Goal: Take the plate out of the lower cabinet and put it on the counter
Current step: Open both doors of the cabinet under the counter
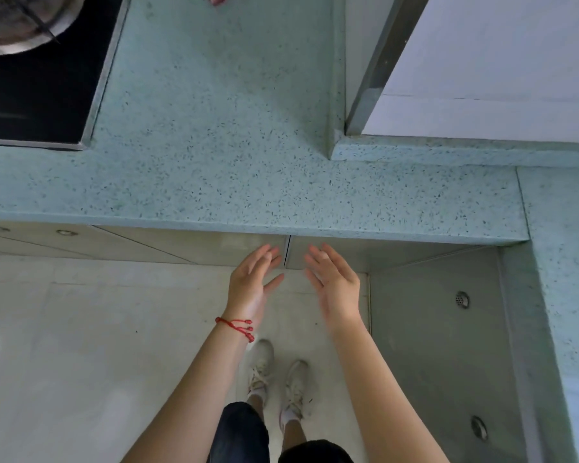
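Both hands hung empty with fingers spread: the left hand [253, 282], a red string bracelet [237, 326] at its wrist, and the right hand [331, 280] beside it. Just beyond their fingertips the cabinet doors [328, 253] stood closed under the counter [214, 175] edge, so the plate was hidden.

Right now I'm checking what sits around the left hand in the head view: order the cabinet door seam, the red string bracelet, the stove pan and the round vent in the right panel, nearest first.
From the left hand:
1. Cabinet door seam, just right of its fingers.
2. Red string bracelet, on its own wrist.
3. Round vent, far right side panel.
4. Stove pan, top left corner.
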Tool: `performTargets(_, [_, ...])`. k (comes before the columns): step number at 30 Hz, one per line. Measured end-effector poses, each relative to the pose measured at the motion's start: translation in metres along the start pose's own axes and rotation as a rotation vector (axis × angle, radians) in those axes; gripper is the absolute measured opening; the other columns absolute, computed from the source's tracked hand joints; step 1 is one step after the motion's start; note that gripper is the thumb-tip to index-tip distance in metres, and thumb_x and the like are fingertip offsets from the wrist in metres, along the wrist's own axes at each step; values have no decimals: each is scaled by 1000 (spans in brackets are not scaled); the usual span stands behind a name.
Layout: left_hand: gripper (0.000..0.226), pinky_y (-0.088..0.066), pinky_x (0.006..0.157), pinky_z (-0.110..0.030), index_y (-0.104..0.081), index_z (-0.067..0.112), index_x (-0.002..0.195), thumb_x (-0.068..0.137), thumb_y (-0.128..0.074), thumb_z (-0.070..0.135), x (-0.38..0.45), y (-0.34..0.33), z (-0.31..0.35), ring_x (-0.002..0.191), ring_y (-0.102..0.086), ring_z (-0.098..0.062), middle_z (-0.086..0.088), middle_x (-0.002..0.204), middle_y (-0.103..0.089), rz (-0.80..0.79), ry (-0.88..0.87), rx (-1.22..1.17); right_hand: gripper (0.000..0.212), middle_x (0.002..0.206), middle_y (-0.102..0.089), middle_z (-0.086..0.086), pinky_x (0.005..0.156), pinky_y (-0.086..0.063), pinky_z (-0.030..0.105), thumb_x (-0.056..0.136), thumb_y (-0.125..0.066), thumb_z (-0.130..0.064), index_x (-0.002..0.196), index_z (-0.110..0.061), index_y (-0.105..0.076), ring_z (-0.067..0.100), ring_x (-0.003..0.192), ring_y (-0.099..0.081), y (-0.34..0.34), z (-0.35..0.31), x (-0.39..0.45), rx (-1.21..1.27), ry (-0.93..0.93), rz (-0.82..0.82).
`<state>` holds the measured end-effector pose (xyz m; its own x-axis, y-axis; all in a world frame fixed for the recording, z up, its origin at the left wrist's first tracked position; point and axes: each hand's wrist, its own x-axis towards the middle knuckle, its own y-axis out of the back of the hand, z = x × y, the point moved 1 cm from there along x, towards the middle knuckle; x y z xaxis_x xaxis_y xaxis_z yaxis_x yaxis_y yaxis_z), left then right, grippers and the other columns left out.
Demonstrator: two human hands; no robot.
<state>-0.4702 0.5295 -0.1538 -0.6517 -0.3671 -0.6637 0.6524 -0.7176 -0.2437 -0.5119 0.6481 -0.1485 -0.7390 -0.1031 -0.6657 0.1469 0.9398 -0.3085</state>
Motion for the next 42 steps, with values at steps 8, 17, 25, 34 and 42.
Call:
performTargets(8, [35,-49,94,-33,-57,14,113,88,-43,-6,23,-7,11,114,-57,-16,-2,117,-62,-175,-17,-243,24,107,-66,10,91,-48,31,90,-44,5,98,-9,-61,24,109,-60,-13,-7,21,213,-19,-86])
performTargets(17, [33,-53,88,-32,-63,15,95,84,-45,-10,24,-10,9,100,-66,-13,5,92,-75,-171,-14,-346,23,96,-67,8,88,-50,29,88,-44,8,87,-8,-61,20,95,-66,-19,-9,24,274,-32,-109])
performTargets(25, [32,-55,85,-31,-63,15,81,83,-46,-11,-1,2,-6,93,-69,-16,2,84,-76,-129,8,-331,23,80,-73,5,78,-57,24,88,-45,9,84,-7,-61,19,86,-69,-12,3,5,286,-21,-77])
performTargets(34, [10,-56,67,-17,-59,6,83,83,-54,-3,-27,17,-21,77,-71,-13,1,68,-74,39,-44,-186,13,62,-60,1,67,-56,18,83,-62,-4,72,-7,-55,10,63,-61,5,22,-24,64,-1,185])
performTargets(42, [34,-51,70,-29,-63,25,44,77,-70,17,-48,22,-35,69,-62,-19,7,48,-65,337,-124,179,29,67,-51,0,54,-44,14,74,-75,-25,76,-10,-50,12,64,-55,18,35,-51,-303,-14,426])
